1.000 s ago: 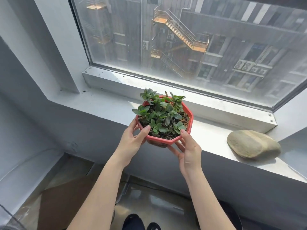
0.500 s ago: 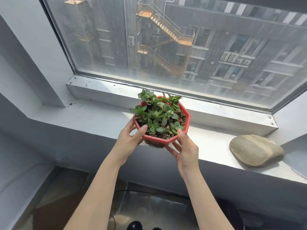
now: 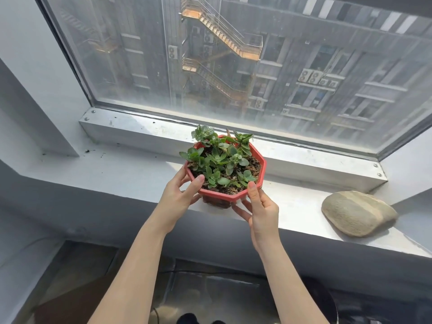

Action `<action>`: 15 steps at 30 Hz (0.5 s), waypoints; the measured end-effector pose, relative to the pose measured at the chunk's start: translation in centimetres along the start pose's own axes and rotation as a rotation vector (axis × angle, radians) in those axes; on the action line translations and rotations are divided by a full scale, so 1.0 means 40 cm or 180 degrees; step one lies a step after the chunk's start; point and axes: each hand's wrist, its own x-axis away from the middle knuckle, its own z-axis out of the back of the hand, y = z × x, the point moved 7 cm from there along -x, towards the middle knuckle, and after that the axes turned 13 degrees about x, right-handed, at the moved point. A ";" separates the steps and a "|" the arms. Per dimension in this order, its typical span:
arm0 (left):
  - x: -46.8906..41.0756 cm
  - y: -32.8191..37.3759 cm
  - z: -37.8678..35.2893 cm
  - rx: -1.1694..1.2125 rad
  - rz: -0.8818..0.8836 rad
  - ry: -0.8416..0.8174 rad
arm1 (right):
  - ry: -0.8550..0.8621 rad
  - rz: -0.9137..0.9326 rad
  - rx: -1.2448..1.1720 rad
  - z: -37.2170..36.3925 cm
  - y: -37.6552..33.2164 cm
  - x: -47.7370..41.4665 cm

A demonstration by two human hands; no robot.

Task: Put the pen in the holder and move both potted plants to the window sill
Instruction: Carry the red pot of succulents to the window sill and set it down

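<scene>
Window: the glass (image 3: 233, 66) fills the upper view, facing another building; it is the source of the light that makes this ledge the plants' destination.
Window sill: the pale sill (image 3: 131, 169) runs below the glass, wide and flat, with a raised metal frame strip along the back that would stop a pot sliding against the pane.
Stone: a rounded grey stone (image 3: 357, 213) lies on the sill well to the right, so the bare stretch left of it is the natural landing spot.
Potted plant: the red octagonal pot of small green succulents (image 3: 225, 170) sits level over the sill's front part; whether its base touches the surface I cannot tell. Level carriage keeps the loose soil in.
Left hand: the left hand (image 3: 177, 195) wraps the pot's left side, thumb on the rim, fingers beneath.
Right hand: the right hand (image 3: 259, 209) grips the near-right side likewise, thumb up on the rim; a two-sided hold steadies a wide, top-heavy load.
Not in view: pen, holder and the second plant.
Stage: by my judgement, setting down the first plant.
</scene>
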 end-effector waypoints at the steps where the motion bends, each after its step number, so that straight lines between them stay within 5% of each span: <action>1: 0.000 0.000 0.000 0.0002 0.0001 0.0013 | 0.0007 0.0009 -0.0002 0.000 0.000 0.000; 15: 0.016 -0.018 -0.009 0.0144 0.0042 0.0112 | 0.0009 0.0125 0.0084 0.003 -0.003 0.006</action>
